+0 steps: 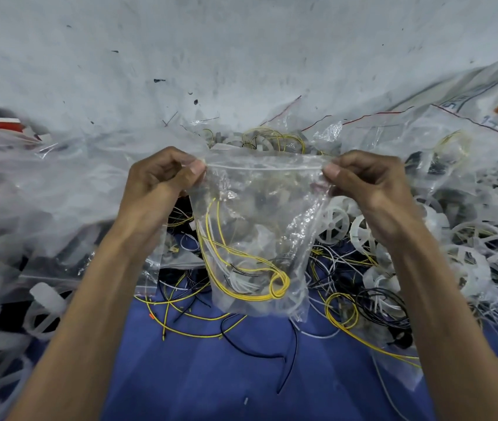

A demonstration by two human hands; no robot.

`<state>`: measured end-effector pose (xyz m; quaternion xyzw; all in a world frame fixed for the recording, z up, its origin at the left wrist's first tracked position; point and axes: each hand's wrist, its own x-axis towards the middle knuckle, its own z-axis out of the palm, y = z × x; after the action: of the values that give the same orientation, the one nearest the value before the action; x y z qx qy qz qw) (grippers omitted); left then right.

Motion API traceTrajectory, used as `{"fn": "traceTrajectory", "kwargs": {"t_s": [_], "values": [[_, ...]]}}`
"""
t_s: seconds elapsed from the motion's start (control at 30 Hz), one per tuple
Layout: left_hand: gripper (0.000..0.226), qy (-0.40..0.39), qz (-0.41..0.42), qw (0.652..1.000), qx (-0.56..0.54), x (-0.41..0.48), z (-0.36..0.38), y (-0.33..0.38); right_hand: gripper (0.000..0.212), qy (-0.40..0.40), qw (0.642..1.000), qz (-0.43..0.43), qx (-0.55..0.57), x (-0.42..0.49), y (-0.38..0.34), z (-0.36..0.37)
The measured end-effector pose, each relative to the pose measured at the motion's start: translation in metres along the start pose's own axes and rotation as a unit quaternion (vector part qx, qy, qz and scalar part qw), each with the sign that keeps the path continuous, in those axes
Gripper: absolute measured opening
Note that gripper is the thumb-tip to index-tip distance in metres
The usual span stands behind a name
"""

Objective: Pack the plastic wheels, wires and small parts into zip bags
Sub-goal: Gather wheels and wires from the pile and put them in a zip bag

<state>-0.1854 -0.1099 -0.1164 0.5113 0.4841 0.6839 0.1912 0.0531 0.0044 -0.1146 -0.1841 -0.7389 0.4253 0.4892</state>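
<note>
A clear zip bag point(259, 214) hangs in the air in front of me, stretched flat along its zip strip. Yellow and white wires point(241, 268) and pale plastic parts lie in its bottom. My left hand point(162, 180) pinches the bag's top left corner. My right hand point(366, 183) pinches the top right corner. Under the bag, loose yellow, black and white wires point(211, 320) spread over a blue cloth point(241, 384). White plastic wheels point(335, 220) are heaped to the right.
Piles of clear bags point(29, 192) crowd the left side, and more filled bags point(393, 138) lie at the back right. A grey-white wall point(211, 56) stands behind. A red and white object point(7, 124) sits at the far left.
</note>
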Motion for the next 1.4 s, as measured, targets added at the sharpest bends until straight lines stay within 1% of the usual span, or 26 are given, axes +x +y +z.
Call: {"fn": "traceTrajectory", "kwargs": {"t_s": [0.03, 0.1, 0.17, 0.27, 0.33, 0.4, 0.47, 0.53, 0.6, 0.7, 0.77, 0.83, 0.9, 1.0, 1.1, 1.2, 1.27, 1.33, 1.4], "values": [[0.009, -0.009, -0.011, 1.000, -0.005, 0.000, -0.001, 0.000, 0.017, -0.008, 1.000, 0.011, -0.013, -0.001, -0.001, 0.001], [0.015, -0.030, -0.025, 0.999, 0.001, -0.001, -0.001, 0.000, 0.010, -0.010, 0.999, 0.023, -0.034, -0.002, -0.001, 0.004], [0.017, -0.043, -0.015, 0.999, 0.016, -0.003, 0.002, 0.001, 0.006, -0.003, 0.999, 0.010, -0.037, -0.003, -0.003, 0.008], [0.006, -0.027, 0.026, 0.999, 0.032, -0.006, 0.011, 0.000, 0.010, -0.002, 0.999, -0.021, -0.048, -0.004, -0.009, 0.008], [0.012, -0.005, 0.033, 0.999, 0.008, -0.006, 0.015, -0.002, 0.009, 0.002, 0.998, -0.026, -0.057, -0.004, -0.010, 0.008], [0.018, 0.021, 0.009, 0.999, -0.025, -0.005, 0.016, -0.002, 0.007, -0.011, 0.998, -0.021, -0.066, -0.005, -0.010, 0.011], [0.022, 0.003, 0.022, 1.000, 0.008, -0.006, 0.017, -0.001, 0.003, -0.029, 0.997, -0.005, -0.065, -0.004, -0.011, 0.014], [0.018, -0.021, 0.042, 0.998, 0.041, -0.007, 0.017, 0.002, 0.003, -0.037, 0.998, -0.004, -0.057, -0.003, -0.012, 0.014], [0.012, -0.026, 0.048, 0.998, 0.037, -0.008, 0.017, 0.004, 0.003, -0.041, 0.998, -0.009, -0.053, -0.002, -0.015, 0.013], [0.005, -0.044, 0.087, 0.994, 0.050, -0.009, 0.020, 0.005, 0.004, -0.050, 0.996, -0.031, -0.060, -0.004, -0.018, 0.014], [0.004, -0.042, 0.099, 0.994, 0.026, -0.011, 0.022, 0.006, 0.007, -0.050, 0.995, -0.045, -0.067, -0.005, -0.020, 0.016], [0.004, -0.037, 0.101, 0.994, 0.011, -0.012, 0.022, 0.006, 0.005, -0.057, 0.995, -0.039, -0.073, -0.005, -0.022, 0.016], [0.005, -0.042, 0.099, 0.993, 0.044, -0.011, 0.018, 0.007, 0.001, -0.070, 0.993, -0.033, -0.088, -0.005, -0.025, 0.015], [0.011, -0.069, 0.098, 0.988, 0.098, -0.010, 0.012, 0.013, 0.005, -0.075, 0.990, -0.048, -0.108, -0.003, -0.030, 0.015], [0.011, -0.086, 0.120, 0.981, 0.129, -0.011, 0.012, 0.021, 0.012, -0.079, 0.984, -0.068, -0.145, -0.003, -0.034, 0.018], [0.009, -0.090, 0.157, 0.971, 0.158, -0.015, 0.017, 0.024, 0.007, -0.070, 0.977, -0.091, -0.178, -0.004, -0.037, 0.018], [0.006, -0.086, 0.164, 0.970, 0.157, -0.016, 0.022, 0.022, 0.003, -0.072, 0.972, -0.097, -0.200, -0.005, -0.040, 0.018], [0.006, -0.086, 0.164, 0.968, 0.168, -0.016, 0.025, 0.020, 0.003, -0.080, 0.963, -0.095, -0.238, -0.006, -0.041, 0.020], [0.006, -0.102, 0.160, 0.963, 0.191, -0.015, 0.025, 0.021, 0.010, -0.069, 0.948, -0.112, -0.290, -0.006, -0.042, 0.023]]}}
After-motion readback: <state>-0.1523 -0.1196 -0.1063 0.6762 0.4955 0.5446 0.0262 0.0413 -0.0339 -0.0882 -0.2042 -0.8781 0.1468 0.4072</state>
